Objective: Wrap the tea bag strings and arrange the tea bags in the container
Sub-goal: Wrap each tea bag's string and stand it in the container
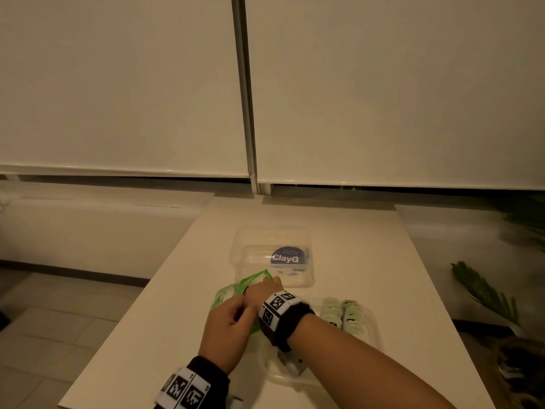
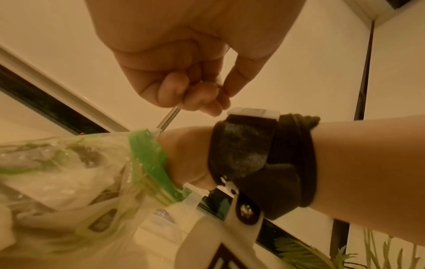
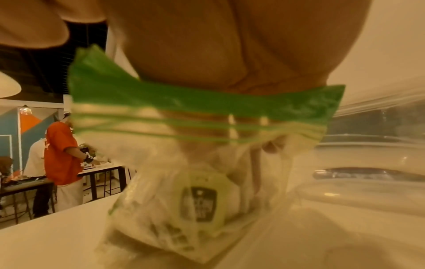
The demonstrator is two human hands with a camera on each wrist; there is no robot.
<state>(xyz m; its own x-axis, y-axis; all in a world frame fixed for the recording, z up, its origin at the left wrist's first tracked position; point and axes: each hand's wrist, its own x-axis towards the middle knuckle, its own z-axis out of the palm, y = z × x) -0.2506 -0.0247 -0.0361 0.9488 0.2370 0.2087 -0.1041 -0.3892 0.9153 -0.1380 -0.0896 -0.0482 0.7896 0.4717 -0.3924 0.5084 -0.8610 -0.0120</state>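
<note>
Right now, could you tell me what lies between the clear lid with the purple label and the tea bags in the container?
In the head view, the right hand, reaching into the green-topped bag.

Left hand (image 1: 225,326) curled beside the right wrist, right hand (image 1: 262,292) stretched forward across it, fingers hidden

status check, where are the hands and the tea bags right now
Right hand reaching into the green-topped zip bag of loose tea bags. Left hand pinching the bag's edge. Two rows of tea bags already in the clear container. Nothing blocking.
</note>
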